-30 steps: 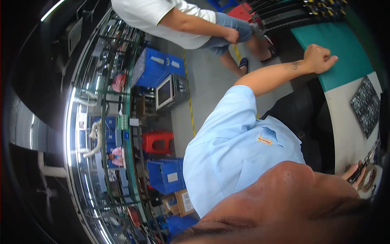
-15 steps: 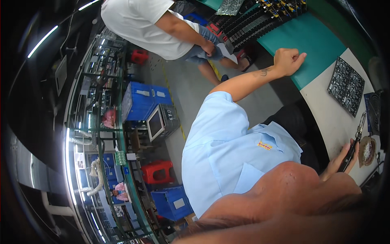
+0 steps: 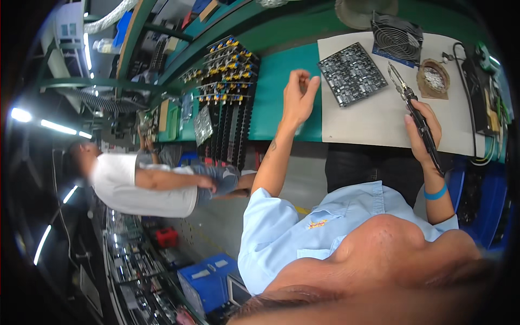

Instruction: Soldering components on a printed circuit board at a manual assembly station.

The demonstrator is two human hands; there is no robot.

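While the right hand clamps a black-handled soldering iron above the white rectangular mat on the green bench, the empty left hand, thumb and fingers apart, hangs beside the mat's dark square circuit-board panel, bare mat reaching the edge above grey floor, the light-blue shirt's yellow-red emblem illegible.

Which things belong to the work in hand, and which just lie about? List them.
Likely in use: black tool, held in the right hand; circuit board, nearest the left hand; perhaps the brown dish and fan.

Apparently lying about: racks, blue crate.
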